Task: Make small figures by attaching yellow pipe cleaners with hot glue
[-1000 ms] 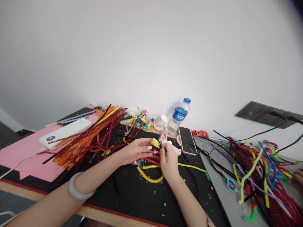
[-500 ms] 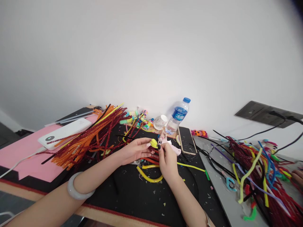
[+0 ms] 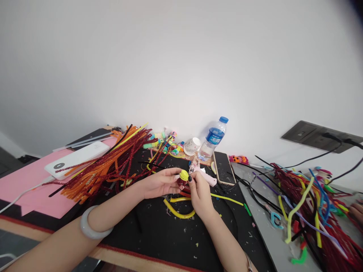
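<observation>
Between my hands is a small coiled piece of yellow pipe cleaner [image 3: 184, 175], with dark red pipe cleaner below it. My left hand [image 3: 162, 183] pinches it from the left with thumb and fingers. From the right, my right hand [image 3: 200, 192] closes thumb and forefinger at its edge. Just behind lies a pale pink glue gun [image 3: 207, 176]. A bent yellow pipe cleaner [image 3: 180, 214] rests on the black mat [image 3: 170, 241] beneath. A long thin yellow pipe cleaner [image 3: 227, 198] runs out to the right of my right hand.
Orange and dark red pipe cleaners [image 3: 99, 170] are heaped at left by a white power bank [image 3: 81, 158]. A water bottle [image 3: 214, 139], paper cup [image 3: 193, 146] and phone [image 3: 225, 168] stand or lie behind. More pipe cleaners [image 3: 309, 200] cover the right; another person's hand [image 3: 356, 211] shows there.
The yellow coil has turned and now shows its rounded top more toward me. Both hands have shifted only slightly.
</observation>
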### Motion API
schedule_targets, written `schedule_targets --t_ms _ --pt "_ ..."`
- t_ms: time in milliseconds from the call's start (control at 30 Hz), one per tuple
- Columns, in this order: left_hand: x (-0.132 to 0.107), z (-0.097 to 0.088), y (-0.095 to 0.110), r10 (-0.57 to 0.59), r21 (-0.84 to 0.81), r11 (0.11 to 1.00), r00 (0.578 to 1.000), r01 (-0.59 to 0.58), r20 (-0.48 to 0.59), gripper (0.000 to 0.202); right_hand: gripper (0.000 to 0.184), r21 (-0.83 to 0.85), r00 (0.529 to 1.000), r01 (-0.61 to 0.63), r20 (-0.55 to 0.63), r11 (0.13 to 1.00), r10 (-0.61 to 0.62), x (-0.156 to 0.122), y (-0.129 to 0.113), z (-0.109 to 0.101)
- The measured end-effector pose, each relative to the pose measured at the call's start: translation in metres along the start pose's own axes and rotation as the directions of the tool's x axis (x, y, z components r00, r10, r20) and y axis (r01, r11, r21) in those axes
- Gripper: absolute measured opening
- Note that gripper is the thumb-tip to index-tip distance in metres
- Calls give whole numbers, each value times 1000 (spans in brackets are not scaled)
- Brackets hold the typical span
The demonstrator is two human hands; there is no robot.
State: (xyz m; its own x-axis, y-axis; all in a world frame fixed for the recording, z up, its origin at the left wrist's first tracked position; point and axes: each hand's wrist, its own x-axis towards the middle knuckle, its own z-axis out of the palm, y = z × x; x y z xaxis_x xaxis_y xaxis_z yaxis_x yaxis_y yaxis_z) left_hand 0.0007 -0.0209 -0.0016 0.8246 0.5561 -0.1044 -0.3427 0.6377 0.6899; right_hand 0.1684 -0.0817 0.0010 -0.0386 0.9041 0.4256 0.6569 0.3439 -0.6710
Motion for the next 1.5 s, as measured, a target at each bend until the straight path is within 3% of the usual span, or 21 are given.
schedule_targets --t_ms 500,833,1067,1367,1500 --pt "-4 0 1 -42 -78 996 998 46 51 23 17 14 998 63 13 998 -63 0 0 0" --pt "2 9 1 85 -8 996 977 -89 -197 22 19 3 999 4 -50 1000 -4 2 2 -1" --pt "4 8 2 106 31 994 972 -101 -210 21 19 -55 996 -40 -80 998 36 2 5 0" --pt "5 8 5 71 -57 995 976 -85 -206 21 20 -82 993 -88 -83 993 81 1 5 1" --pt "4 10 4 131 41 991 968 -125 -212 24 20 -84 993 -89 -79 993 82 2 5 2"
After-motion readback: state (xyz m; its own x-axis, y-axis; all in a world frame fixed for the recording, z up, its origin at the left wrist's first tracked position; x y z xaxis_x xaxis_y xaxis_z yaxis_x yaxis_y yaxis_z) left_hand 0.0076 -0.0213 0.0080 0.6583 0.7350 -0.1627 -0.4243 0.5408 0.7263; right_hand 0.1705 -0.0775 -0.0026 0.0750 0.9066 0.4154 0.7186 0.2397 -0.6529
